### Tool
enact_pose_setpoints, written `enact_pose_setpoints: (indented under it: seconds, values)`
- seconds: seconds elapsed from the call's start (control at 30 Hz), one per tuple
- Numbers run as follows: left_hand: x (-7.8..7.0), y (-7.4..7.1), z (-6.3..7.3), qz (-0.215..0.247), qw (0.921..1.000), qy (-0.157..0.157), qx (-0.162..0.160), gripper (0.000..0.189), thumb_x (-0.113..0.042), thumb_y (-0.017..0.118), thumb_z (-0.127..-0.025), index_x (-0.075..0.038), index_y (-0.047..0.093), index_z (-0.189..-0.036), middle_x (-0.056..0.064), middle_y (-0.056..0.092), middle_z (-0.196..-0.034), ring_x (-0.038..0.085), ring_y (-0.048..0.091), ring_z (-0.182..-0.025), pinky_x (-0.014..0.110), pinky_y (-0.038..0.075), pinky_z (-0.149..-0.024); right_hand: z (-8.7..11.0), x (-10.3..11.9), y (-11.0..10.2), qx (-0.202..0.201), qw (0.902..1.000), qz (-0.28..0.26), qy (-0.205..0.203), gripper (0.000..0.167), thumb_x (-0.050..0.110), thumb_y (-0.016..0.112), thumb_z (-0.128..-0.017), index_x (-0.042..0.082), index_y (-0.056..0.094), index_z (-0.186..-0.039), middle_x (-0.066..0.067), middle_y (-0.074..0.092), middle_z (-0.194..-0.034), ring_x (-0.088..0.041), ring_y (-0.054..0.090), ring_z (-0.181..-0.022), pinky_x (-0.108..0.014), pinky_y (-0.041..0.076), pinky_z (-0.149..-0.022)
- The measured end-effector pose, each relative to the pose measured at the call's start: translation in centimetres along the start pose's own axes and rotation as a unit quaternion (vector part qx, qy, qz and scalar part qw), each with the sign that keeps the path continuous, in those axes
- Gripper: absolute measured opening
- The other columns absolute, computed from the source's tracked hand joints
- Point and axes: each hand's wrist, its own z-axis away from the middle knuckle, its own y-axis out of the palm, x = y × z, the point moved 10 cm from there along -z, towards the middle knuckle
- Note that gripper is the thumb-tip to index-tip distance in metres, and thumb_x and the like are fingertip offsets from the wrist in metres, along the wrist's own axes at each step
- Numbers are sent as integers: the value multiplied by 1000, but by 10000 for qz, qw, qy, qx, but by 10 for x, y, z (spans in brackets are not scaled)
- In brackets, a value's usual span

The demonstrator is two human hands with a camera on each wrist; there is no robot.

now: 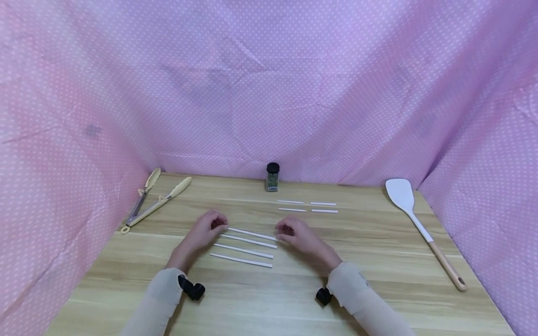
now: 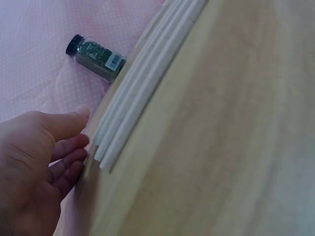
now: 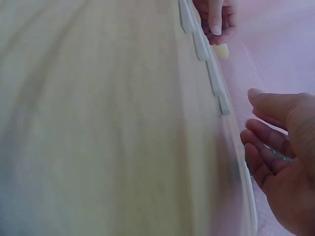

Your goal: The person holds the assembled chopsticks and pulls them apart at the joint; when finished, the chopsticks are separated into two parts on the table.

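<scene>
Several long white sticks lie in roughly parallel, slightly slanted rows on the wooden table. Beside the left end of the farthest long stick is my left hand, its thumb and fingers apart with nothing between them in the left wrist view. My right hand hovers by the same stick's right end, fingers loosely bent and holding nothing. Whether a fingertip touches that stick cannot be told. Farther back, several short white sticks form two columns.
A small spice jar with a black lid stands at the table's back edge. Tongs lie spread at the left. A white spatula with a wooden handle lies at the right. Pink dotted cloth encloses the back and sides.
</scene>
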Motion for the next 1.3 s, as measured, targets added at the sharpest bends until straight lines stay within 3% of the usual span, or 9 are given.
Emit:
enact_pose_setpoints:
  seconds: [0.37, 0.63, 0.77, 0.9, 1.03, 1.13, 1.3]
  values:
    - [-4, 13, -3, -127, 9989, 201, 393, 13, -10, 73, -83, -10, 67, -94, 0, 63, -93, 12, 57, -84, 25, 49, -76, -4, -3, 15, 201, 9991, 369, 110, 17, 21, 69, -88, 11, 68, -101, 3, 61, -94, -7, 56, -85, -23, 49, -76]
    - [-7, 20, -6, -385, 9965, 265, 686, 8, -17, 70, -87, -10, 68, -88, -2, 61, -92, 11, 55, -85, 26, 48, -77, -5, -2, 17, 231, 9978, 551, 274, 9, 17, 68, -89, 12, 68, -96, 5, 58, -89, -7, 54, -82, -22, 48, -74]
    - [-6, 22, -7, -496, 9960, 194, 716, 8, -18, 68, -88, -10, 67, -87, -3, 60, -91, 11, 54, -86, 29, 47, -78, -4, -3, 16, 116, 9975, 628, 290, 5, 16, 67, -90, 13, 67, -94, 5, 60, -89, -7, 54, -81, -23, 47, -73]
    - [-10, 20, -9, -440, 9969, 208, 623, 5, -16, 68, -88, -13, 66, -85, -3, 60, -89, 11, 54, -84, 29, 47, -76, -4, -6, 12, -50, 9987, 320, 388, 6, 17, 64, -92, 15, 67, -97, 5, 63, -91, -7, 56, -83, -23, 49, -74]
    - [-20, 17, -13, -279, 9974, 160, 651, 3, -11, 66, -89, -13, 66, -87, -3, 62, -88, 11, 55, -84, 29, 47, -77, -3, -7, 1, -276, 9982, -27, 537, 7, 16, 62, -92, 14, 66, -98, 4, 65, -92, -9, 58, -84, -24, 51, -75]
    - [-33, 19, -19, -282, 9964, 145, 785, 4, -9, 65, -89, -12, 67, -92, -2, 64, -90, 12, 58, -87, 32, 49, -79, -4, -3, -10, -561, 9973, 76, 471, 6, 13, 63, -92, 13, 66, -96, 2, 65, -92, -10, 58, -85, -26, 51, -77]
    - [-60, 30, -29, -721, 9910, 528, 996, 5, -12, 66, -89, -10, 68, -94, -1, 65, -90, 13, 60, -86, 32, 51, -79, -5, 3, -22, -877, 9950, 358, 318, 6, 9, 63, -91, 12, 67, -95, 2, 65, -92, -11, 59, -88, -28, 51, -79]
